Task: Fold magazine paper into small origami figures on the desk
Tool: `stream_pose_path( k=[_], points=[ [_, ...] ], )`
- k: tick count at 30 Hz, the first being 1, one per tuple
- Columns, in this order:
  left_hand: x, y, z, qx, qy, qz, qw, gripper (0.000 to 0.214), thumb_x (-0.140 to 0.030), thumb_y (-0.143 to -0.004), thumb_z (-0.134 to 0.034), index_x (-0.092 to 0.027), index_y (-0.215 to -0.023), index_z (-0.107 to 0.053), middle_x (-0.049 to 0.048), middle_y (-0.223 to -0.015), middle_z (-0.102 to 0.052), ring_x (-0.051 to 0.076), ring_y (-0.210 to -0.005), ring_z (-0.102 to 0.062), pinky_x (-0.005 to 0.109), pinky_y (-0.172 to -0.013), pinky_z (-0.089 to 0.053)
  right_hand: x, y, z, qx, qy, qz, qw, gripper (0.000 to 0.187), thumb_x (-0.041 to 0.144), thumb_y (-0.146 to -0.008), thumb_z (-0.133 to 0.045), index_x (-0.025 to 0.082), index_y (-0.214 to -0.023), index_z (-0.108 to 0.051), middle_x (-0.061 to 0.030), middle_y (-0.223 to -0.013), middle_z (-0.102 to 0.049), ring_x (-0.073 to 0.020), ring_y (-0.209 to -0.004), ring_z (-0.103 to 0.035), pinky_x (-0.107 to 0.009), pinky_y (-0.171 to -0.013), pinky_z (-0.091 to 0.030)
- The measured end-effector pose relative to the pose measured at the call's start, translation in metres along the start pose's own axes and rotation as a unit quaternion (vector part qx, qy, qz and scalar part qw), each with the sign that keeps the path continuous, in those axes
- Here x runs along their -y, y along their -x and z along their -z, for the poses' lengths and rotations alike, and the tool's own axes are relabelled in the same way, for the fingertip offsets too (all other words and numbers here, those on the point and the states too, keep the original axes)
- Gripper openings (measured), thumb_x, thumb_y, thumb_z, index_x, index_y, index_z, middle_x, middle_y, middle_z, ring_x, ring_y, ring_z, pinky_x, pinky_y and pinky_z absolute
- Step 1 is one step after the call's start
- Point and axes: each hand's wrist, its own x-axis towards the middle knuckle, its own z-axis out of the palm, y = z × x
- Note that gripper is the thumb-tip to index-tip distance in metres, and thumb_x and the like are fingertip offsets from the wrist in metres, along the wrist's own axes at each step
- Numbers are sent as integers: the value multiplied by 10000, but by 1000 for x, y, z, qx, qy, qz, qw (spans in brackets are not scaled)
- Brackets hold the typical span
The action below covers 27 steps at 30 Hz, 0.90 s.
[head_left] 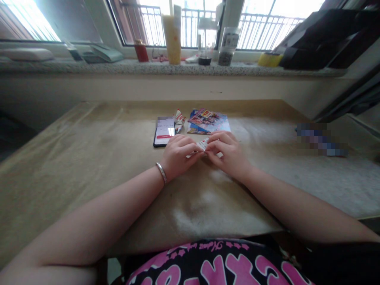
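Note:
Between my fingertips is a small piece of folded printed paper (202, 145), whitish with a bit of red. My left hand (180, 154) pinches its left side, and a metal bracelet (161, 173) circles that wrist. On the other side my right hand (225, 152) grips the paper with thumb and fingers. The fingers hide much of the paper. Just beyond my left hand lies a phone (164, 132) with a lit screen. Beside the phone stand folded paper pieces (179, 118) in red and white. Colourful printed sheets (210, 120) lie in a pile beyond my right hand.
The table (97, 166) has a tan cover. A blurred-out flat item (320, 139) lies at its right. Along the granite windowsill (113, 68) stand a red container (141, 51), a tall yellow one (172, 41), clear jars (227, 45) and a black bag (323, 39).

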Motion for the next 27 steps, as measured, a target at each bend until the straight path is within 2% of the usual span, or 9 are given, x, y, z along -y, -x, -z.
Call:
stream_pose_path(
  k=[7, 11, 17, 22, 24, 27],
  points=[
    [5, -3, 4, 26, 2, -15, 1000, 187, -339, -855, -590, -218, -719, -636, -18, -743, -658, 123, -707, -535, 290, -722, -378, -5, 1, 0, 15, 21, 24, 999, 52, 204, -810, -578, 231, -788, -617, -37, -934, -640, -208, -1033, -542, -373, -912, -449],
    [15, -1, 4, 42, -32, -24, 998, 153, -329, -850, -597, -234, -741, -647, -24, -769, -669, 129, -728, -542, 298, -745, -378, -10, 2, 1, 4, 22, 8, 1000, 48, 196, -798, -581, 224, -775, -612, -41, -921, -637, -205, -995, -553, -376, -899, -452],
    [27, 1, 6, 85, -91, 3, 992, 173, -300, -845, -567, -217, -713, -640, -2, -762, -654, 156, -760, -556, 318, -787, -397, -15, 4, 2, -1, -5, -20, 1000, 51, 194, -779, -593, 241, -766, -607, -31, -918, -639, -207, -971, -563, -397, -885, -455],
    [29, 3, 4, 85, -82, 9, 993, 167, -275, -842, -552, -186, -710, -603, 23, -782, -629, 157, -763, -562, 300, -753, -423, -16, 5, 3, -5, -16, -9, 1000, 63, 179, -775, -592, 241, -779, -604, -32, -923, -638, -208, -980, -562, -396, -887, -452],
    [30, 4, 2, 85, -41, 29, 995, 120, -272, -842, -564, -182, -776, -609, 31, -845, -630, 148, -784, -571, 268, -714, -435, -16, 5, 4, -12, -21, -7, 1000, 65, 169, -775, -590, 233, -781, -600, -36, -913, -634, -201, -957, -566, -385, -873, -456],
    [32, 6, 2, 88, 3, 97, 991, 98, -270, -844, -576, -180, -841, -616, 30, -865, -618, 137, -784, -572, 246, -696, -444, -17, 6, 5, -21, -29, -19, 999, 68, 156, -773, -586, 224, -779, -589, -43, -905, -627, -193, -926, -568, -374, -850, -459]
  ],
)
